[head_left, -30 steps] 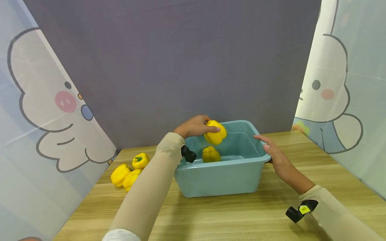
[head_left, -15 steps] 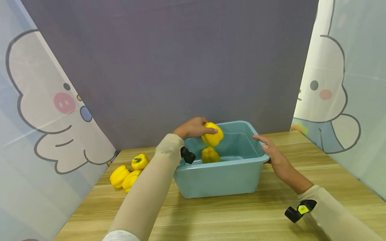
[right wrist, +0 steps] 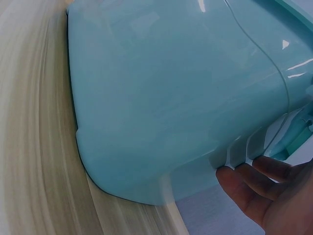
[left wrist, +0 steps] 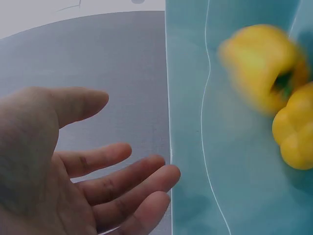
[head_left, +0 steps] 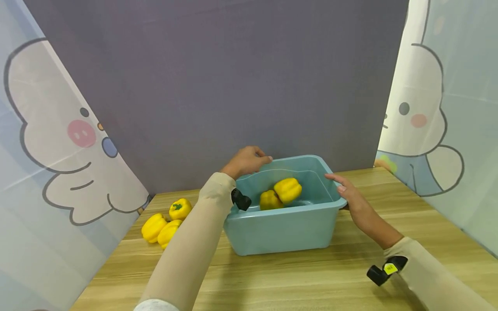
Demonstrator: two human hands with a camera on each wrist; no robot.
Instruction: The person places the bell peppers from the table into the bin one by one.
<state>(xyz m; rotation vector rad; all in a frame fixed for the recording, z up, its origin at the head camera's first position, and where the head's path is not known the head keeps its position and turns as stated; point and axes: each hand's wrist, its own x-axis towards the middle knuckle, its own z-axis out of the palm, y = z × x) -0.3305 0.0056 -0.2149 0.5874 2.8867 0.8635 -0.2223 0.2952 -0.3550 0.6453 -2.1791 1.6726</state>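
My left hand (head_left: pixel 249 161) hovers at the back left of a light-blue plastic bin (head_left: pixel 280 233), fingers loosely spread and holding nothing. In the left wrist view, a blurred yellow bell pepper (left wrist: pixel 259 63) is inside the bin beside another yellow bell pepper (left wrist: pixel 298 128). The head view has the upper bell pepper (head_left: pixel 288 190) leaning over the darker-looking pepper (head_left: pixel 269 200). My right hand (head_left: pixel 357 206) grips the bin's right rim. Its thumb and one finger lie at the top edge, while the other fingertips (right wrist: pixel 227 177) press the outer wall.
Several yellow bell peppers (head_left: pixel 154 227) lie grouped on the wooden table (head_left: pixel 295 280), left of the bin and partly behind the left forearm. A grey panel (head_left: pixel 218 77) rises behind the bin. Printed cartoon curtains (head_left: pixel 459 108) flank both sides.
My left hand has let go of the bell pepper it held over the bin; the pepper now sits lower inside, against the other one. My right hand stays on the rim.
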